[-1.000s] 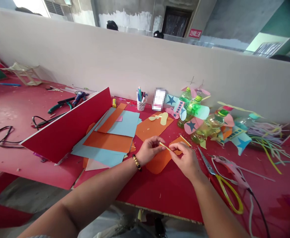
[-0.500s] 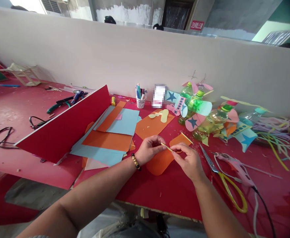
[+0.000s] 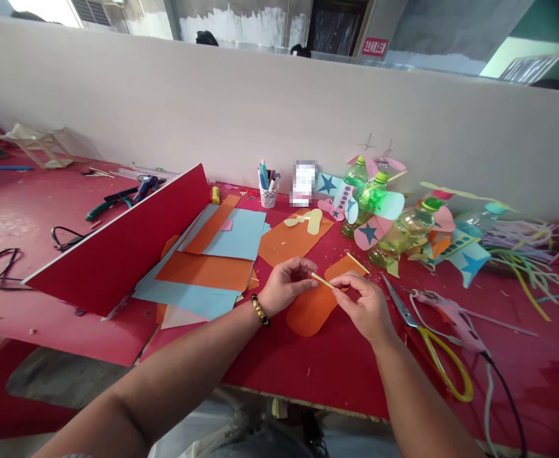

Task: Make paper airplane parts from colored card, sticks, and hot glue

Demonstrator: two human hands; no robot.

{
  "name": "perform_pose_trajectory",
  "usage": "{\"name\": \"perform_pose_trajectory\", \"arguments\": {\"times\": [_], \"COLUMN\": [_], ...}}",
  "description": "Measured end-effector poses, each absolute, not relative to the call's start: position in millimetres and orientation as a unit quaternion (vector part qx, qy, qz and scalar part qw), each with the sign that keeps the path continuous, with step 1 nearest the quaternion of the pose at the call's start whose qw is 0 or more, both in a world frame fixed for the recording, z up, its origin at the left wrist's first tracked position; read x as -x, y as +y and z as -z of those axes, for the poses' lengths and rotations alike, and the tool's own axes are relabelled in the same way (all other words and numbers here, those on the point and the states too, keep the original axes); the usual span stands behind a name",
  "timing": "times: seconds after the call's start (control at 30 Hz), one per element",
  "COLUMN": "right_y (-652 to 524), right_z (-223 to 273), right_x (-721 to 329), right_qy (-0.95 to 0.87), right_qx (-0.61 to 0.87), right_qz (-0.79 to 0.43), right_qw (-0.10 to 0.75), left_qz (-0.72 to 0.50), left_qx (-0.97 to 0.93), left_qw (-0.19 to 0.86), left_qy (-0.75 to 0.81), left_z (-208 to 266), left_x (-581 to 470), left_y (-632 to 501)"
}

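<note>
A thin yellow strip [image 3: 324,280] spans the gap between my two hands above the table. My right hand [image 3: 363,300] pinches its right end between thumb and fingertips. At the left end, the curled fingers and thumb of my left hand [image 3: 289,286] close around the strip; the exact contact is hard to make out. A beaded bracelet [image 3: 260,310] circles my left wrist. Beneath the hands lies an orange paper piece with a rounded end [image 3: 308,315]. Along the upper edge of its far part runs another yellow strip [image 3: 358,263].
Yellow-handled scissors [image 3: 444,362] and a pink glue gun [image 3: 451,318] with cord lie right. Decorated plastic bottles [image 3: 406,229] stand behind, beside coloured strips [image 3: 518,251]. Orange and blue sheets [image 3: 203,273] lie left, next to a red divider board [image 3: 131,248]. A pen cup [image 3: 268,198] stands behind.
The view has shifted slightly. Both hands keep nearly the same pose around the yellow strip, whose left end now shows a little more clearly by my left fingertips.
</note>
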State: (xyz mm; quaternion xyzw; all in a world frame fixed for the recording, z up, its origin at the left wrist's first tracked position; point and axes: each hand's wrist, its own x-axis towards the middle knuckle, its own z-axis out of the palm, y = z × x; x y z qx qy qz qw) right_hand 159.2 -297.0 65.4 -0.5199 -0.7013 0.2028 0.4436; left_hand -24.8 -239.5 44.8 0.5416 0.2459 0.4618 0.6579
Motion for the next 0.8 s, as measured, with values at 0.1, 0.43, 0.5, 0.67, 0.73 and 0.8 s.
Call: {"name": "perform_pose_trajectory", "arguments": {"times": [0.1, 0.43, 0.5, 0.67, 0.73, 0.8], "right_y": [-296.8, -297.1, -297.3, -297.6, -297.6, -297.3], "right_z": [-64.4, -69.3, -69.5, -68.3, -67.7, -67.0], "right_x": [-160.8, -161.4, -161.3, -162.2, -162.5, -162.4], "right_qy": [-0.706, -0.716, -0.716, -0.709, -0.706, -0.706], "right_qx": [0.514, 0.508, 0.510, 0.525, 0.528, 0.527], "right_qz": [-0.199, -0.170, -0.177, -0.191, -0.194, -0.198], "right_qw": [0.445, 0.448, 0.442, 0.430, 0.430, 0.430], "left_qz": [-0.454, -0.436, -0.441, -0.441, -0.439, -0.436], "left_qx": [-0.544, -0.540, -0.537, -0.576, -0.599, -0.614], "left_qw": [0.660, 0.677, 0.680, 0.642, 0.616, 0.602], "left_qy": [0.252, 0.246, 0.236, 0.248, 0.263, 0.266], "left_z": [-45.5, -49.3, -49.8, -47.8, -46.2, -44.5], "left_x": [24.8, 25.4, 25.5, 26.8, 27.4, 27.7], "left_y": [-239.6, -241.2, -241.2, -239.8, -239.2, -239.0]}}
